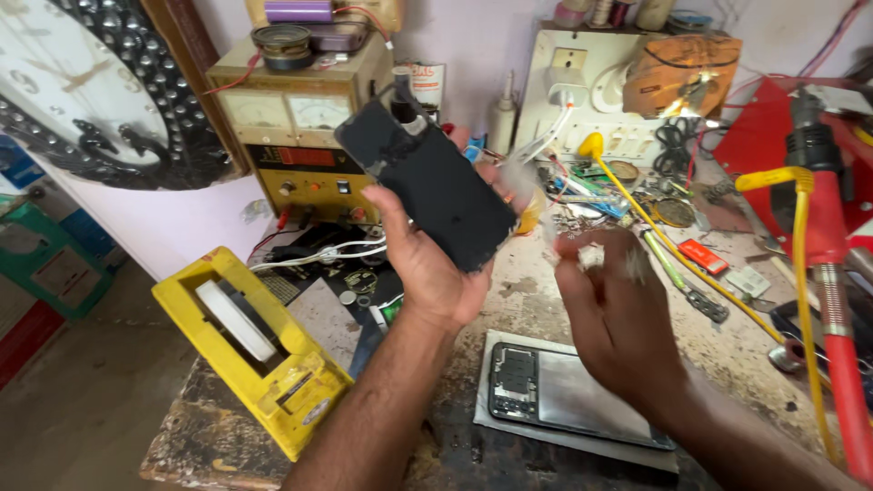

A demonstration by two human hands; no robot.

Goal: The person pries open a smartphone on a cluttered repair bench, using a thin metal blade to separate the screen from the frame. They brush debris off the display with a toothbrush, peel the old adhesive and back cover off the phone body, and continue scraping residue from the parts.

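My left hand (435, 259) holds a dark phone back cover (426, 182) raised above the workbench, tilted with its inner side towards me. My right hand (618, 314) is blurred beside it, fingers pinched on a small white scrap (591, 257), perhaps tape or cloth. Below both hands an opened phone (568, 397), with its circuit board and silver battery showing, lies on a grey mat (509, 435).
A yellow tape dispenser (259, 350) sits at the bench's left corner. A beige power supply (296, 136) stands at the back, a white socket board (591, 91) to its right. A red hot-air tool (823, 245) with yellow cable lies right. Small tools and parts (637, 205) clutter the back.
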